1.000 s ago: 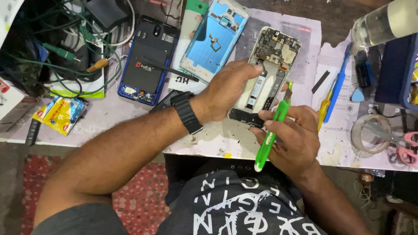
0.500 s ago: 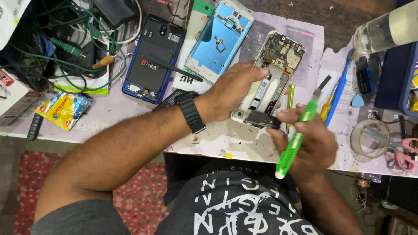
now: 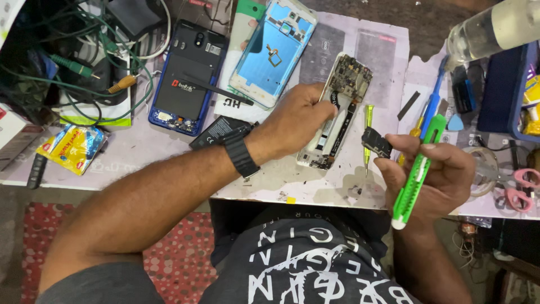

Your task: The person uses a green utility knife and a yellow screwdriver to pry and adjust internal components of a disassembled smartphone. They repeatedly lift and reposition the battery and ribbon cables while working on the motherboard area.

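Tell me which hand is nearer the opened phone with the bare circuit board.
Left. The left hand rests on the opened phone, pressing its edge. The right hand is off to its right, apart from it, holding a green cutter and a small black part.
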